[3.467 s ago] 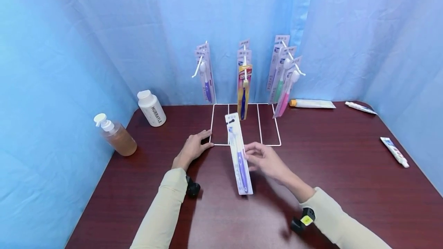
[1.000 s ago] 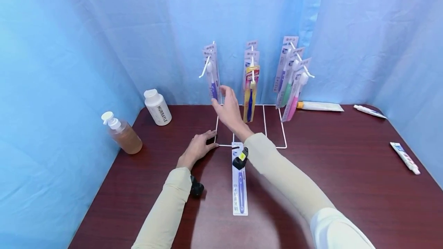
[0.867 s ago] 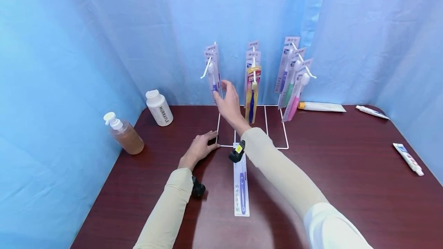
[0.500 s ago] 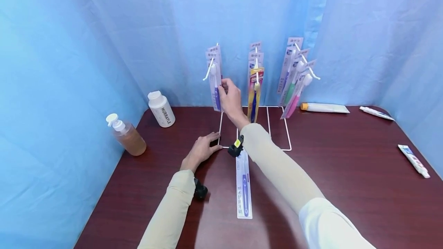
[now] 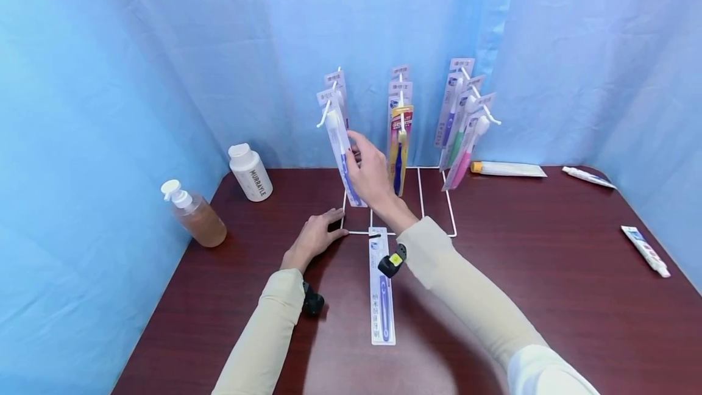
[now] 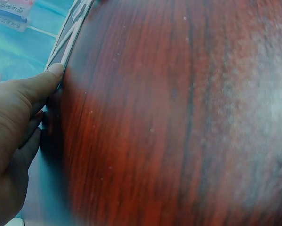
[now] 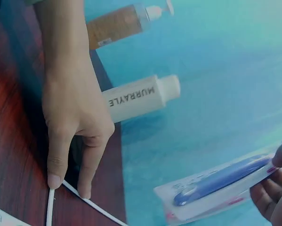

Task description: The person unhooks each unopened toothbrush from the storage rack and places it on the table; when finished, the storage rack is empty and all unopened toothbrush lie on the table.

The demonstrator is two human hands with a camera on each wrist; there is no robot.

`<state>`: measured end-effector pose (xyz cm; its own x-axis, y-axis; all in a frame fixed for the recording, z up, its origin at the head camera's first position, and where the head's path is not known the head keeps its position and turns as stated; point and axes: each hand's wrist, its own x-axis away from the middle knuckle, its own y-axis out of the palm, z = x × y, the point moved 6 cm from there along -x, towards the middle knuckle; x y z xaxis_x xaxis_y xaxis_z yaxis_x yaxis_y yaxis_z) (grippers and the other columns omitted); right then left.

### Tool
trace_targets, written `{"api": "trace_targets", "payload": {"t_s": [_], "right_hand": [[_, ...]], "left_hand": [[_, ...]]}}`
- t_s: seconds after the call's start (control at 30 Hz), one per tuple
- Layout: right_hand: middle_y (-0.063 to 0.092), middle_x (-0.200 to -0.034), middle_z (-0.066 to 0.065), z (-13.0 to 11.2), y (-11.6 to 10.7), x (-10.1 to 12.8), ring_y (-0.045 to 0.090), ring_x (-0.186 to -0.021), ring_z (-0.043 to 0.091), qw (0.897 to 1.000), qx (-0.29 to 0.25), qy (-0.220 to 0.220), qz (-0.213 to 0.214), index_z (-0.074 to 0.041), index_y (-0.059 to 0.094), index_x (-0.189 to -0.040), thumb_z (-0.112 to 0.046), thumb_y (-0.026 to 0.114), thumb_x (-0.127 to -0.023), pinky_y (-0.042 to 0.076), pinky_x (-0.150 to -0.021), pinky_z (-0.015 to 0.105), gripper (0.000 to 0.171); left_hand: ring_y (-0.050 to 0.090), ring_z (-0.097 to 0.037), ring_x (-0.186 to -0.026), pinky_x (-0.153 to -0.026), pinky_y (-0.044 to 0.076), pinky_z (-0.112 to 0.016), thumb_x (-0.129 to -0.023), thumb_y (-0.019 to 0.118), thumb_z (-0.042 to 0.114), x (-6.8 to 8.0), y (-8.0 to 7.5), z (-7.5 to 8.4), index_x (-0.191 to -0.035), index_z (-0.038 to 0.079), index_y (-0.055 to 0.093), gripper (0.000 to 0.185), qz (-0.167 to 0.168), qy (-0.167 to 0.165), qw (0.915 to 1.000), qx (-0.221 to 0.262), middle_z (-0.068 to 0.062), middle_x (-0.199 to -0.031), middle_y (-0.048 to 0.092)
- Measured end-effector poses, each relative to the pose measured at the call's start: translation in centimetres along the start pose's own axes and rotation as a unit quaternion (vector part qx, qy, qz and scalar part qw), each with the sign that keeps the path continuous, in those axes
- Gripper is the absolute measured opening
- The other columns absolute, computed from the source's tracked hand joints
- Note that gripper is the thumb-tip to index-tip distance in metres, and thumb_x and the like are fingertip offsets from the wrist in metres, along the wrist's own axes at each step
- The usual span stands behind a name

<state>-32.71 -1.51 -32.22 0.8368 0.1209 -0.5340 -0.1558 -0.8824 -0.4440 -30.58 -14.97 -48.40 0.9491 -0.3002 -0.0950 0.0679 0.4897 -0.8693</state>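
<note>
Head view has the person's right hand (image 5: 375, 170) reaching up to the left hook (image 5: 325, 113), thumb and fingers pinching the edge of a purple toothbrush pack (image 5: 337, 146). That pack leans, its top against the hook's wire and its lower end out over the base of the white wire rack (image 5: 421, 194); I can't make out whether the wire runs through its hole. Fingertips behind the card are hidden, and the right wrist view cuts most of this hand off at its edge. The left hand (image 5: 315, 236) rests thumb and fingers, fairly straight and apart, on the rack's near left corner; its own wrist view shows the thumb on the wire but little of the other fingers.

Just in front of the base, a second purple pack (image 5: 378, 297) lies flat, one side partly covered by the right wrist camera (image 5: 390, 264). Packs behind the yellow toothbrush pack (image 5: 401, 151) are mostly masked, and those behind the pink toothbrush pack (image 5: 468, 150) overlap too.

The held pack has a gap of blue curtain (image 5: 285, 29) on its left; on its right, the hand sits close beside the yellow pack. A wide stretch of tabletop (image 5: 548, 273) runs from the right sleeve to the toothpaste tube (image 5: 645, 252) near the right edge. Well left of the rack stand the white bottle (image 5: 251, 174) and pump bottle (image 5: 197, 217), close to the left edge.
</note>
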Motion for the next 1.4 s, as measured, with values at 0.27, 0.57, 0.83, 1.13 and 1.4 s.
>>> {"api": "trace_targets", "payload": {"t_s": [0.27,0.57,0.83,1.13,1.4], "right_hand": [[0.069,-0.100,0.007,-2.1,-3.0,1.8,0.066,-0.080,0.017,0.996,0.078,-0.019,-0.031,-0.018,0.059,-0.131,-0.014,0.054,-0.095,0.054,-0.067,0.035,0.036],[0.069,-0.096,0.004,-3.5,-5.4,2.7,0.060,-0.073,0.018,0.989,0.110,-0.046,-0.085,-0.020,0.061,-0.130,-0.015,0.057,-0.095,0.048,-0.061,0.033,0.036],[0.071,-0.095,0.004,-3.8,-5.5,3.2,0.066,-0.077,0.015,0.989,0.018,-0.009,-0.148,-0.021,0.061,-0.129,-0.017,0.060,-0.095,0.055,-0.066,0.033,0.034],[0.069,-0.098,0.007,-2.0,-5.8,5.3,0.069,-0.087,0.019,0.973,-0.087,0.075,-0.201,-0.018,0.060,-0.127,-0.019,0.064,-0.093,0.059,-0.073,0.038,0.035],[0.067,-0.103,0.020,1.9,-6.3,9.4,0.069,-0.085,0.019,0.937,-0.196,0.166,-0.235,-0.006,0.057,-0.126,-0.009,0.060,-0.094,0.060,-0.070,0.040,0.032]], "left_hand": [[0.042,-0.020,-0.137,-0.112,0.034,-0.046,-0.089,0.067,0.030,0.1,-0.2,-0.2,-0.138,0.012,0.053,0.054,-0.005,-0.006,0.9999,0.010,-0.005,-0.144,0.050],[0.041,-0.019,-0.138,-0.112,0.034,-0.044,-0.090,0.066,0.033,0.3,-0.1,-0.4,-0.140,0.015,0.051,0.056,-0.012,-0.019,0.9997,0.010,-0.004,-0.145,0.048],[0.042,-0.021,-0.137,-0.111,0.036,-0.042,-0.089,0.068,0.031,0.3,-0.2,-0.3,-0.139,0.013,0.052,0.055,-0.006,-0.017,0.9996,0.023,-0.005,-0.144,0.049],[0.044,-0.021,-0.135,-0.111,0.036,-0.043,-0.087,0.069,0.031,0.3,-0.2,0.0,-0.138,0.013,0.053,0.056,0.001,-0.010,0.9998,0.019,-0.006,-0.141,0.052],[0.042,-0.021,-0.137,-0.112,0.035,-0.043,-0.088,0.068,0.031,0.3,0.0,0.1,-0.139,0.013,0.052,0.056,-0.006,-0.015,0.9996,0.024,-0.006,-0.143,0.050]]}}
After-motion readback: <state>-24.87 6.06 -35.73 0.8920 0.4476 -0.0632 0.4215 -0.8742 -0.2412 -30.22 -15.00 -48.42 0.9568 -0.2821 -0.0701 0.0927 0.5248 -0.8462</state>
